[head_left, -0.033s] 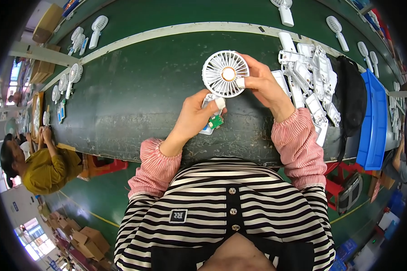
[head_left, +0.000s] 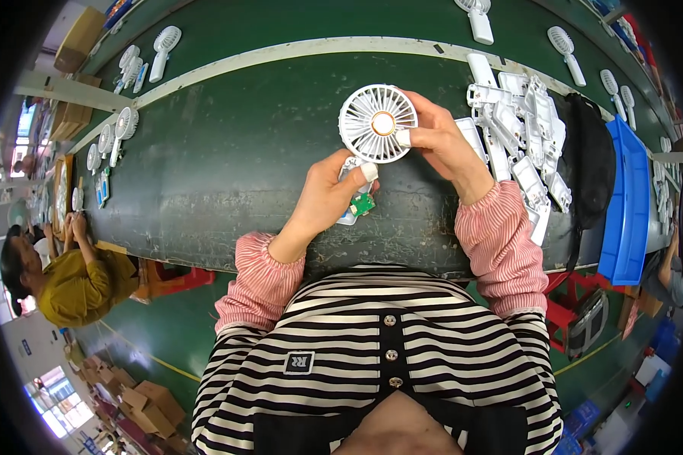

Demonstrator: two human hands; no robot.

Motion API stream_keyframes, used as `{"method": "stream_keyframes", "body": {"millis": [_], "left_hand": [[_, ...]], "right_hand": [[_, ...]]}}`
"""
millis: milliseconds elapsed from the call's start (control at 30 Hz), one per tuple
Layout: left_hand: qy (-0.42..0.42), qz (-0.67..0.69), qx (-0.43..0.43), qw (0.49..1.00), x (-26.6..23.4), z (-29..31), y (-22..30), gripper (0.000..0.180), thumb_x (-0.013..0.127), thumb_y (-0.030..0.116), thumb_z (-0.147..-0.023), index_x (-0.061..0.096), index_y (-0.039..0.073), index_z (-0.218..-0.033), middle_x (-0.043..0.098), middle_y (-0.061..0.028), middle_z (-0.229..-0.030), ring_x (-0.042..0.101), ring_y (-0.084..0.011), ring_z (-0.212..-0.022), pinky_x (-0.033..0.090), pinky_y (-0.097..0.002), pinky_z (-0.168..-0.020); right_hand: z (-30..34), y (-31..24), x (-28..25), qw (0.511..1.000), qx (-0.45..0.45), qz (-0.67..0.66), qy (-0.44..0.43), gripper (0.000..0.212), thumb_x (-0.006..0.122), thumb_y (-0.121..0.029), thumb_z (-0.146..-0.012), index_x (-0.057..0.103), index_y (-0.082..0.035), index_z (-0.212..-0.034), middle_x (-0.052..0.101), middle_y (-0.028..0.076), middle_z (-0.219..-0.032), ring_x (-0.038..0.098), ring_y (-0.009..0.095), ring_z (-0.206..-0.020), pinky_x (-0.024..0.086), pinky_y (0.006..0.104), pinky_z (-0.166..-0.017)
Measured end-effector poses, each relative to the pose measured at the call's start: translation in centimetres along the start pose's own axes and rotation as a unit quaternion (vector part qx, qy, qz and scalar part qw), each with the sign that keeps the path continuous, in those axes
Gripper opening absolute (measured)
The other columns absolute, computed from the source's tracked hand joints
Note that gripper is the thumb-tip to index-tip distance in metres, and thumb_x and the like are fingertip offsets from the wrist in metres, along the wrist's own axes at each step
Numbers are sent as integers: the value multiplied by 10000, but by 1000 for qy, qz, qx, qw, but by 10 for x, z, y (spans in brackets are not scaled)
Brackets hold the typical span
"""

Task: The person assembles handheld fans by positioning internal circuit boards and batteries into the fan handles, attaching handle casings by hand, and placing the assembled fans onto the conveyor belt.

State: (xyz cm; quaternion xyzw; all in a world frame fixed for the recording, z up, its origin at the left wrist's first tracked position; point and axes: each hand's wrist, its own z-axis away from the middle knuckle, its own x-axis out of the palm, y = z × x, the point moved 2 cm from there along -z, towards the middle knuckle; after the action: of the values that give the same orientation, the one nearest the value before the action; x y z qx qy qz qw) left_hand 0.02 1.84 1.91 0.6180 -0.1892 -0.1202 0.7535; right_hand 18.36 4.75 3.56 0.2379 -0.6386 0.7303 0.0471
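Note:
A white handheld fan [head_left: 364, 114] is held between my two hands over the middle of the workbench, its round slatted head tilted up toward me. My right hand [head_left: 442, 140] pinches the right rim of the head, thumb on the grille. Lower down, my left hand [head_left: 328, 189] is closed around the open handle, thumb near the neck. A small green circuit board [head_left: 362, 204] shows at the handle's lower end, below my left fingers. White coverings wrap both thumbs. Much of the handle is hidden by my left hand.
Right of my hands lies a heap of white plastic casings [head_left: 520, 125]. Beyond it are a black bag [head_left: 590, 163] and a blue tray [head_left: 624, 205]. Several white fans [head_left: 165, 51] lie along the dark green bench [head_left: 235, 129]. A co-worker in a mustard top [head_left: 83, 284] sits at left.

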Motion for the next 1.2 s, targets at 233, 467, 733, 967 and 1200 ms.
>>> {"method": "stream_keyframes", "body": {"millis": [233,467,733,967,1200], "left_hand": [[55,88,-57,993,-3,0,-1,184,501,169,-887,547,-8,-903,606,-95,-686,578,-137,-544,477,-263,-480],[150,178,-112,966,-8,-10,-4,203,465,172,-903,555,-11,-900,605,-84,-719,582,-138,-569,481,-259,-495],[90,204,-120,967,-3,-14,-18,167,480,117,-883,577,6,-961,592,-27,-806,551,-82,-686,450,-229,-569],[31,239,-156,958,0,-4,-32,302,492,222,-884,470,44,-1128,559,-55,-963,573,-130,-845,492,-269,-683],[-35,129,-142,981,-12,0,-38,245,420,253,-905,460,80,-1074,569,-103,-770,594,-223,-549,499,-296,-430]], "right_hand": [[-3,23,3,980,-120,134,85,540,587,-43,-731,410,23,-1237,525,131,-1118,527,183,-1032,443,300,-840],[46,35,50,728,-406,546,83,276,614,-35,-608,578,-16,-880,542,131,-1040,531,307,-955,419,426,-811],[33,19,48,654,-476,585,49,273,593,-110,-617,576,-12,-870,558,100,-958,529,261,-924,409,441,-770],[33,24,55,694,-486,531,-15,244,580,-130,-640,546,5,-841,506,96,-789,513,253,-796,361,476,-869],[43,19,56,659,-533,530,-6,248,599,-166,-664,552,7,-835,500,85,-768,510,258,-789,320,552,-917]]}}
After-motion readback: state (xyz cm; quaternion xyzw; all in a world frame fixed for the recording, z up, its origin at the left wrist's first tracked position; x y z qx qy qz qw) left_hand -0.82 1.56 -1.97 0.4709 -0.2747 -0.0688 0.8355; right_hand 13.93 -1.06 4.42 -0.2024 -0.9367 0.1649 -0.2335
